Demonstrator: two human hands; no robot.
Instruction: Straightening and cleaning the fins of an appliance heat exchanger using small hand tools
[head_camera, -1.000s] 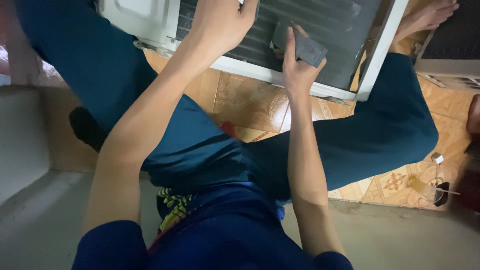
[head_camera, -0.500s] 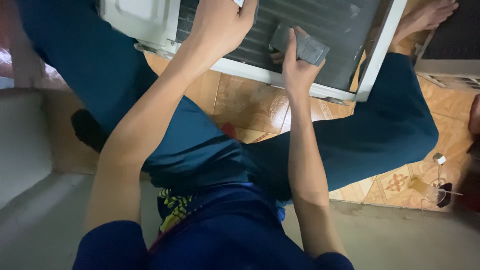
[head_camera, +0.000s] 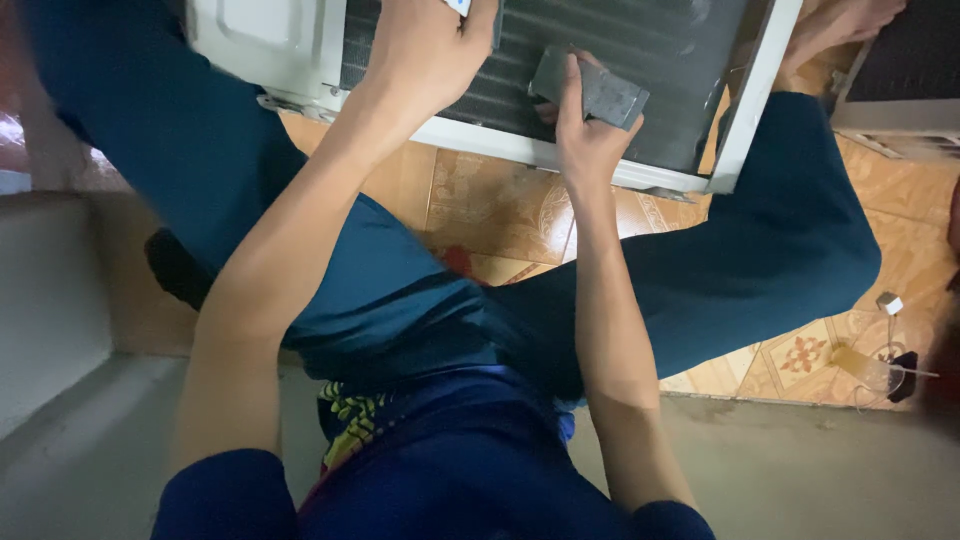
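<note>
A white-framed air conditioner unit (head_camera: 560, 155) with dark finned coils lies on the tiled floor between my legs. My right hand (head_camera: 585, 130) grips a flat grey rectangular pad (head_camera: 590, 90) and presses it against the fins. My left hand (head_camera: 430, 50) rests on the upper part of the coil, fingers curled over the top; a small white-and-blue item shows at its fingertips, too cut off to identify. My blue trouser legs flank the unit.
Orange patterned floor tiles (head_camera: 490, 210) lie under the unit. A grey concrete step (head_camera: 60, 330) runs along the left and bottom. A second dark grille panel (head_camera: 900, 70) stands at the top right. Small objects, including a clear cup (head_camera: 870, 365), sit at the right.
My right hand with the grey pad has slid slightly left and up along the fins. My left hand stays on the coil.
</note>
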